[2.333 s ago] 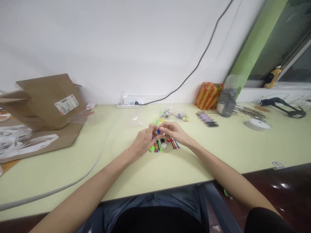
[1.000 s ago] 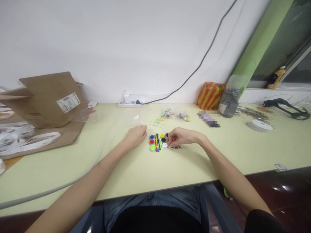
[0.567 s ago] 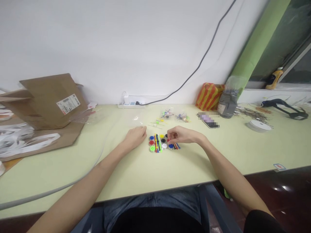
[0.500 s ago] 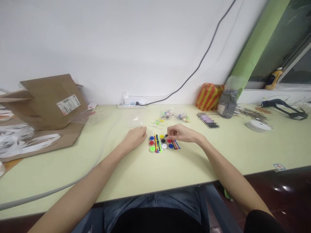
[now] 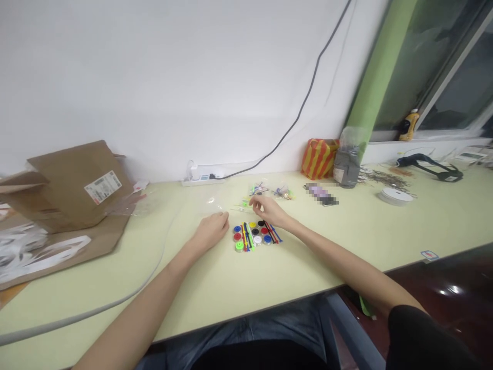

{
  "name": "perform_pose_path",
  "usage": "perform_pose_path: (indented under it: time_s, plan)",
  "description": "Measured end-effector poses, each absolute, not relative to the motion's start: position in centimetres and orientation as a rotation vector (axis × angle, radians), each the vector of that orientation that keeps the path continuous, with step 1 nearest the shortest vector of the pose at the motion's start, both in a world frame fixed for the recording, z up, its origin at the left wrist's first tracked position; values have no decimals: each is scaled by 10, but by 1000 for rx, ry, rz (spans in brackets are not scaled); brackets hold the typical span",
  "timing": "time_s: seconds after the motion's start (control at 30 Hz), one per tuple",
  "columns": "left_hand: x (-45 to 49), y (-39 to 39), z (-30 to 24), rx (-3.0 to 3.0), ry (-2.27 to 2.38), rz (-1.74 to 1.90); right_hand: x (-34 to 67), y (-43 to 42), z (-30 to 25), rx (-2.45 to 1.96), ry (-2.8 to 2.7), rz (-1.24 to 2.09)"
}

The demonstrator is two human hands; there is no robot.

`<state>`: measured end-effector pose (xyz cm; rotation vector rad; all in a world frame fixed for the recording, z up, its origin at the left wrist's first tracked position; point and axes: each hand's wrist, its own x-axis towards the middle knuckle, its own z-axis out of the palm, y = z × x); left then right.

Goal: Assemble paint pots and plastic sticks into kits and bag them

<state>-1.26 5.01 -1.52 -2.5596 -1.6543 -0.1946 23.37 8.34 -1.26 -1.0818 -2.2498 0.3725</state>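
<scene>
My left hand (image 5: pixel 211 232) rests on the pale green table (image 5: pixel 239 282), its fingers curled in, just left of a small cluster of coloured round caps (image 5: pixel 252 234) and thin coloured sticks (image 5: pixel 272 232). My right hand (image 5: pixel 266 210) hovers just behind that cluster. Its bent fingers point left at a few loose LED-like parts (image 5: pixel 241 207) and look empty. Two small clear bags of coloured parts (image 5: pixel 262 189) lie a little further back.
A cardboard box (image 5: pixel 73 185) and white straps sit at the left, with a grey cable (image 5: pixel 115 298) curving along the table. A power strip (image 5: pixel 202 179) lies by the wall. To the right are a phone (image 5: pixel 321 194), a striped bag (image 5: pixel 319 158), a grey pouch (image 5: pixel 345 164) and a white roll (image 5: pixel 393 196).
My right hand has lifted off the caps and moved back and left towards the loose LED-like parts. The left hand stays put. The view has swung right.
</scene>
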Motion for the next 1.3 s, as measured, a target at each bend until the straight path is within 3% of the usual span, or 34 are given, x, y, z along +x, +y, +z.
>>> perform_pose_path:
  time_s: [0.2, 0.47, 0.53, 0.73, 0.93, 1.07, 1.3]
  plan:
    - [-12, 47, -15, -2555, -1630, -179, 188, 105, -10, -1241, -2533, 42]
    - [-11, 46, -18, -2525, -1648, -182, 179, 113, -6, -1291, -2518, 110]
    - [-8, 46, -17, -2507, -1712, -235, 186, 109, -3, -1202, -2374, 264]
    - [5, 36, -10, -2499, -1696, -792, 210, 83, -6, -816, -1917, 1146]
    - [19, 27, -10, -2634, -1272, -961, 215, 61, -12, -615, -1709, 1413]
    - [20, 26, -9, -2580, -1201, -1099, 213, 51, -7, -585, -1627, 1349]
    - [21, 24, -10, -2613, -1173, -1099, 211, 25, -2, -774, -1864, 902]
